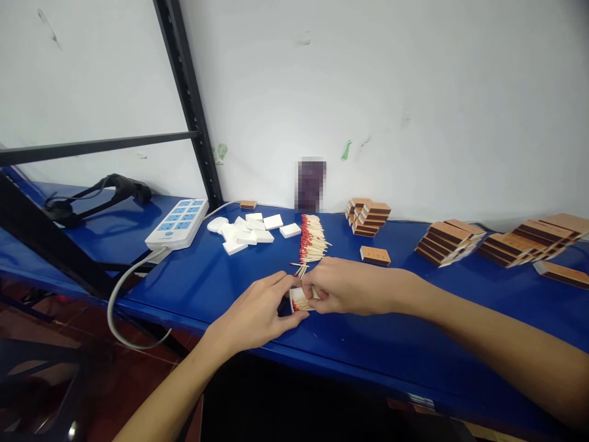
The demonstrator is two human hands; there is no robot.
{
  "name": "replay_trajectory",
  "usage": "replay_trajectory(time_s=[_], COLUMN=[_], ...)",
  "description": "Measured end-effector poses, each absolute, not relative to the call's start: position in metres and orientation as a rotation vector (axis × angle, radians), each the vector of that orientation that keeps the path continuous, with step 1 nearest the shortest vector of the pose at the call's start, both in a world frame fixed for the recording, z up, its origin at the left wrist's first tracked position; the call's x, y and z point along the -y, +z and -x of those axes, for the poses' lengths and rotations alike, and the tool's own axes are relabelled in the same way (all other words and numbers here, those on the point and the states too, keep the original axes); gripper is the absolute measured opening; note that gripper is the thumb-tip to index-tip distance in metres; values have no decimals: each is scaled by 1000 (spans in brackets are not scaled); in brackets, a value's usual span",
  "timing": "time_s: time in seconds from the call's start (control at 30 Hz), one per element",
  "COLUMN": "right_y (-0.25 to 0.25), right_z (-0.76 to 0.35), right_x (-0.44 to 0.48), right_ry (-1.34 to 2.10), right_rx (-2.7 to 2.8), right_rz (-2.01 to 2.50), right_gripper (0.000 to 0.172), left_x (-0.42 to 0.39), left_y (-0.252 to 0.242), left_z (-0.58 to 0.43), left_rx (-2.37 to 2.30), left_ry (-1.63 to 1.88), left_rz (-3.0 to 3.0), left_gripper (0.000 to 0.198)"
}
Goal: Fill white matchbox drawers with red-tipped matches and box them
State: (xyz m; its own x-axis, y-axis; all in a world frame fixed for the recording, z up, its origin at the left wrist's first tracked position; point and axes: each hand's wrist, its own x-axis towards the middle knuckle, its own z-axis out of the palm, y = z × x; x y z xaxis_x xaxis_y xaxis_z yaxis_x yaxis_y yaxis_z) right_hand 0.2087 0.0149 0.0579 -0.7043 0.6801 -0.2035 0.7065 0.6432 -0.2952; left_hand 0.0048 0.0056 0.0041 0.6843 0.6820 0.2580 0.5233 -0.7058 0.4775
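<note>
at the bench's front edge: left hand (pixel 257 313) and right hand (pixel 343 287) meet over a small white match tray (pixel 300 301) on the blue bench (pixel 193 276).
left grip: fingers and thumb closed on the tray's left end, steadying it.
right grip: fingertips pinched shut at the tray's right end, over the matches in it.
match tray: red-tipped matches show inside; it looks partly filled, though the fingers hide how full.
done, by the look of it: brown boxes (pixel 368 216) stacked behind, one single box (pixel 375 255) near the right hand, more brown stacks (pixel 448 241) further right. whether they are filled cannot be told.
left to do, by the look of it: a long heap of loose matches (pixel 311 238) just behind the hands, a few stray matches (pixel 301 269) beside the tray, and a cluster of white trays (pixel 251 230) that appear empty.
judgement: somewhere mid-way, with plenty of matches and trays waiting.
also there: a power strip (pixel 177 222) at the left.
</note>
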Motion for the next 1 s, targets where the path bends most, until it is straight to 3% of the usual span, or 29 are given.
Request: replay_trajectory(time_s=[0.33,0.73,1.0], right_y=[41,29,63], right_z=[-224,-228,-232], right_x=[-47,-53,-36], right_ry=[-252,-364,-475], right_rx=[-2941,-2883,-2845], right_rz=[-1265,-1242,-1229], right_gripper=[18,18,19], left_x=[-4,-7,-7], left_y=[4,5,4], left_z=[-4,-1,-2], left_rx=[-957,-922,-964], left_ry=[568,571,621], left_rz=[-2501,-2447,-2393], left_gripper=[24,27,21])
